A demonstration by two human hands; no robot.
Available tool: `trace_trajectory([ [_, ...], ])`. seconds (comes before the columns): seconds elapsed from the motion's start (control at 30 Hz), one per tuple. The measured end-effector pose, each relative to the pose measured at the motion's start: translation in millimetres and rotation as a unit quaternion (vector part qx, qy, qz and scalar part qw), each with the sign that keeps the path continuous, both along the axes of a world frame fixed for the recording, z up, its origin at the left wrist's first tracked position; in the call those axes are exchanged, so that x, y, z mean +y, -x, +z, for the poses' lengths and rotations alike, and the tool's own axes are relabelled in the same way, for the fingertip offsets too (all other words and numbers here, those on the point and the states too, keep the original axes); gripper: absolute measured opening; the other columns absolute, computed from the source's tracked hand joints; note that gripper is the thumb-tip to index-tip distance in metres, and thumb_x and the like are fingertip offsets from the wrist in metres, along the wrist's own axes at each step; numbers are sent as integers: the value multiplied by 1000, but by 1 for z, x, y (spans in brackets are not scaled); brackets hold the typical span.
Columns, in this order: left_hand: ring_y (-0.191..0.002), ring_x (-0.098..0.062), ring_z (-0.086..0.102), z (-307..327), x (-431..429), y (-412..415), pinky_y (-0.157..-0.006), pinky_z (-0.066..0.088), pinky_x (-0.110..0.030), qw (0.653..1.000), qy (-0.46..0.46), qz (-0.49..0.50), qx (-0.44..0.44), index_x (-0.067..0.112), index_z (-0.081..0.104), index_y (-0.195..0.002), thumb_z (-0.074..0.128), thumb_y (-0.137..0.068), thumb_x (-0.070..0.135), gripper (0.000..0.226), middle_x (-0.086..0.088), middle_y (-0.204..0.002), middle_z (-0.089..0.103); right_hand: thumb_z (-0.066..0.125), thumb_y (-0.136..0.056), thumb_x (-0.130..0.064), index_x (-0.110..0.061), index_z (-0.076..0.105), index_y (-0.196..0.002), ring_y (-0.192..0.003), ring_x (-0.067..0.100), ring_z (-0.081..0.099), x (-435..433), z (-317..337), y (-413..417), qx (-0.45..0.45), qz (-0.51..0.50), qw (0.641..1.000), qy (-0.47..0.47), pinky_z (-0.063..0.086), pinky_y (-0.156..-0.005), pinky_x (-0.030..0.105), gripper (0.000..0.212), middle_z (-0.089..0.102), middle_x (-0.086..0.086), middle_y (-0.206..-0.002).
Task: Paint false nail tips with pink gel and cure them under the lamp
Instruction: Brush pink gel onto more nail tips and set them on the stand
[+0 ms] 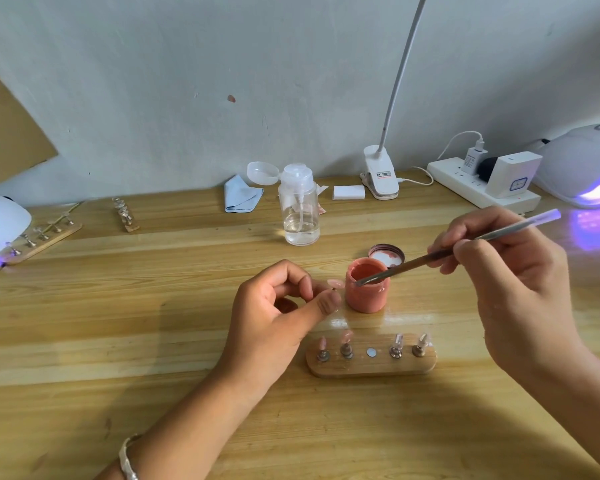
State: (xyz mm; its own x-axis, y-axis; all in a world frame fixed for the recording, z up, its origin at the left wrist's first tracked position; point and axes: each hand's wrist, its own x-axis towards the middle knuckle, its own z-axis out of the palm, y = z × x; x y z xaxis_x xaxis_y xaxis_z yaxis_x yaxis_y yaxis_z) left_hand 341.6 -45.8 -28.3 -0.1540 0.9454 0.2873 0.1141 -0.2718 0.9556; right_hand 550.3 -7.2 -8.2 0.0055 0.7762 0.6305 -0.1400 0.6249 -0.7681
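My left hand (284, 306) pinches a small peg between thumb and forefinger, and a pink-coated nail tip (335, 283) sits on its end, just left of the open pink gel jar (366, 296). My right hand (510, 278) grips a slim brush (465, 242) like a pen, its bristle end resting on the jar's rim. In front of the jar lies a wooden holder (371, 367) with several pegs: two on the left carry pink tips, two on the right carry clear tips, and the middle magnet spot is bare.
The jar's lid (386, 254) lies behind the jar. A clear pump bottle (299, 209), blue cloth (241, 197) and wipe pads (349, 192) stand further back. Lit curing lamps sit at far right (586, 168) and far left (0, 220), with another wooden tip holder (45, 237). A power strip (482, 188) and clip lamp (380, 178) line the wall.
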Motion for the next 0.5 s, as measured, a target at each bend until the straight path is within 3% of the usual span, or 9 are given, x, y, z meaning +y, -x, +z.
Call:
trace_trajectory([
  [0.1,-93,-22,74,-1,0,0,-80,52,-60,1000,2,-2,-1,25,55,-64,86,-68,27,31,-12,-86,76,54,-79,-19,-30,66,-76,-69,10,63,0,0,0,4,0,1000,-5,48,-66,21,17,68,-5,-72],
  [0.27,-85,-32,64,-3,2,0,-77,43,-43,1000,7,-5,-15,24,56,-63,87,-68,23,31,-11,-83,76,53,-88,-14,-15,62,-88,-75,8,66,-3,-3,3,-20,42,999,-17,50,-71,17,9,71,-7,-80],
  [0.4,-86,-18,72,-4,2,1,-77,47,-41,1000,-2,-7,-7,23,56,-64,87,-67,24,30,-12,-85,76,54,-85,-14,-11,62,-86,-73,4,65,-2,-3,3,-18,34,999,-3,49,-71,14,9,71,-9,-77],
  [0.5,-93,-20,74,-4,3,1,-81,51,-43,1000,-4,-4,-4,23,56,-64,85,-67,24,29,-12,-86,76,54,-79,-17,-11,61,-81,-68,3,63,0,-2,2,1,10,1000,13,48,-68,14,9,68,-9,-71],
])
